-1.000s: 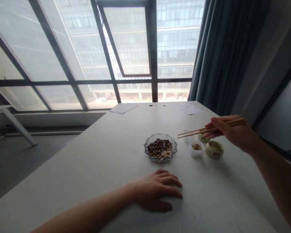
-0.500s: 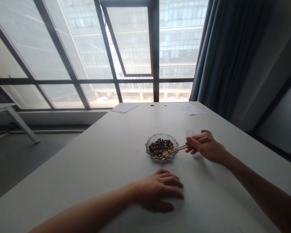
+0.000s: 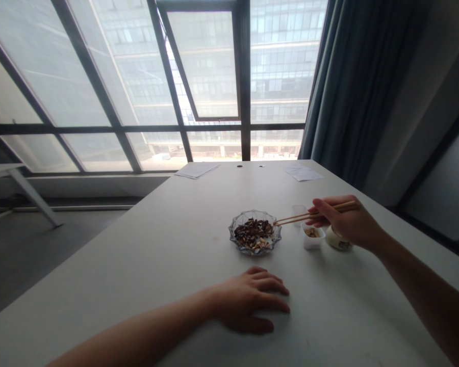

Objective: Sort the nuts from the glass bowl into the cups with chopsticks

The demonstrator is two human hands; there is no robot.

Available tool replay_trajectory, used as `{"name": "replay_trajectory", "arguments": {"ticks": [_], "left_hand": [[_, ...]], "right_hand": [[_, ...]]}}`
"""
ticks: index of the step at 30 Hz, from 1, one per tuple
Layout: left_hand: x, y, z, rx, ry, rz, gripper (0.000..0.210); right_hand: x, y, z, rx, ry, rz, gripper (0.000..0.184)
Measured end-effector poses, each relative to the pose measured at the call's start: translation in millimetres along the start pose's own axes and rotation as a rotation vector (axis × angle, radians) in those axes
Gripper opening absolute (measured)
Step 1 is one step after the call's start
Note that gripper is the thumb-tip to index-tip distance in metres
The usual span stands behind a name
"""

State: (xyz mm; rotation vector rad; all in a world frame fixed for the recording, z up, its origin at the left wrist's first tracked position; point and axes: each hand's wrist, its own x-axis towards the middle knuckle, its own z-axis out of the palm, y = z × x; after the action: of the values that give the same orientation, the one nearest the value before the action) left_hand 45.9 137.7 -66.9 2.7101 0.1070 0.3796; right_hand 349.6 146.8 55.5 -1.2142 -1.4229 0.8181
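A pair of wooden chopsticks (image 3: 302,217) is gripped in my right hand (image 3: 344,216), which is raised over the table at the right. Their tips are at the right rim of a clear glass bowl (image 3: 233,243); whether a piece is pinched between them is too small to tell. Dark seeds (image 3: 252,232) mixed with several pale kernels (image 3: 262,244) fill the bowl. Below my right hand stands a small clear plastic cup (image 3: 312,242) with pale pieces inside. My left hand (image 3: 252,300) lies palm down on the table in front of the bowl, fingers spread, holding nothing.
Another clear cup (image 3: 299,210) stands behind the chopsticks. A cream-coloured jar (image 3: 337,239), partly covered by my right hand, is beside the filled cup. Papers (image 3: 197,169) and more sheets (image 3: 304,172) lie at the far end of the white table (image 3: 168,244).
My right hand has moved up and to the right with the chopsticks, their tips rising from the pale kernels to the bowl's rim. The filled cup and jar are now uncovered. My left hand stays put.
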Motion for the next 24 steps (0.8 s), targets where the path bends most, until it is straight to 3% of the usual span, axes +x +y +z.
{"name": "replay_trajectory", "arguments": {"ticks": [8,12,19,24], "left_hand": [[1,0,-0.5,0.010,-0.013,-0.007,0.047],[2,1,-2.4,0.010,-0.026,-0.010,0.048],[1,1,-2.1,-0.001,-0.027,-0.013,0.049],[2,0,-1.2,-0.002,-0.020,-0.012,0.047]], "right_hand": [[10,-17,-72,-0.164,0.335,-0.087,0.033],[21,-5,-91,-0.232,0.367,-0.070,0.026],[30,5,-91,-0.253,0.357,-0.110,0.026],[21,-6,-67,-0.076,0.289,-0.097,0.032]]}}
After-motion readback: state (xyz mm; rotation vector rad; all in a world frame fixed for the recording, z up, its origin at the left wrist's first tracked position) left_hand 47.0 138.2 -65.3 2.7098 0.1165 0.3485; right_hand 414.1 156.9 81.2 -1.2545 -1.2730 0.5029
